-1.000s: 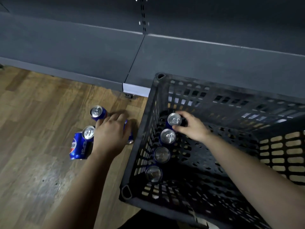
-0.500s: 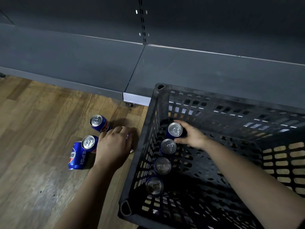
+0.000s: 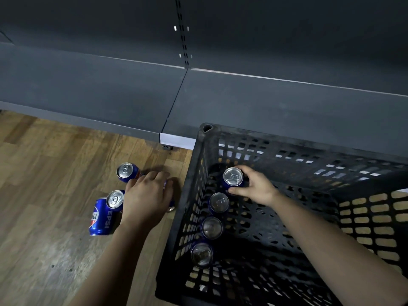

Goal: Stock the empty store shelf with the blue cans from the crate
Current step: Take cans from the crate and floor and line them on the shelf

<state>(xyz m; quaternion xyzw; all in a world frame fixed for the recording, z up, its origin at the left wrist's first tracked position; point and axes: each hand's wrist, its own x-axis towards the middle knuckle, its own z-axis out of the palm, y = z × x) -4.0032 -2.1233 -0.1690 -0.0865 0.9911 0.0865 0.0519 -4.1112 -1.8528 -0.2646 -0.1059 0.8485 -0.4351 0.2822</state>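
Note:
A black slatted crate (image 3: 198,164) stands on the floor at the right. Several blue cans line its left wall. My right hand (image 3: 256,186) reaches inside and grips the farthest can (image 3: 233,176), which sits higher than the can behind it (image 3: 218,202). Two more cans (image 3: 211,227) follow toward me. On the wooden floor left of the crate, my left hand (image 3: 146,195) covers and curls round a lying can (image 3: 170,206), mostly hidden. One can (image 3: 125,171) stands beyond that hand, another (image 3: 114,198) stands at its left, and one (image 3: 100,217) lies on its side. The dark grey shelf (image 3: 276,102) runs across the back.
A slotted upright (image 3: 183,36) divides the shelf's two bays. A white price strip (image 3: 176,141) marks the shelf's front edge by the crate's far corner. Wooden floor (image 3: 44,173) stretches to the left.
The view has tilted up a little, showing more shelf. My right hand has closed round the farthest can in the crate and raised it slightly. My left hand stays on the floor can.

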